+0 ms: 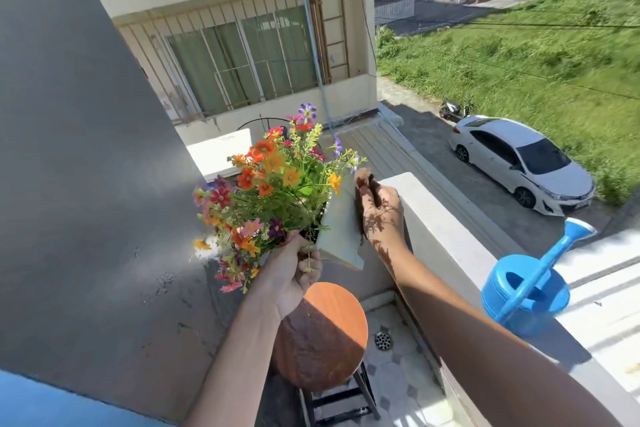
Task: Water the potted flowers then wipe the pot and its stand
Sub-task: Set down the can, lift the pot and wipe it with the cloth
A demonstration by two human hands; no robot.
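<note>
A pale square pot (341, 232) full of mixed orange, red, pink and purple flowers (273, 191) is lifted and tilted to the left above the stand. My left hand (294, 274) grips the pot at its lower rim, among the stems. My right hand (381, 211) lies flat against the pot's right side, with a dark brown cloth (362, 184) pressed between palm and pot. The stand is a round wooden stool top (332, 329) on a black frame, directly below the pot, with nothing on it.
A blue watering can (526, 288) stands on the white parapet ledge (446, 229) at the right. A grey wall (86, 184) closes the left side. The tiled floor has a drain (383, 340) beside the stool. A street with a white car lies below.
</note>
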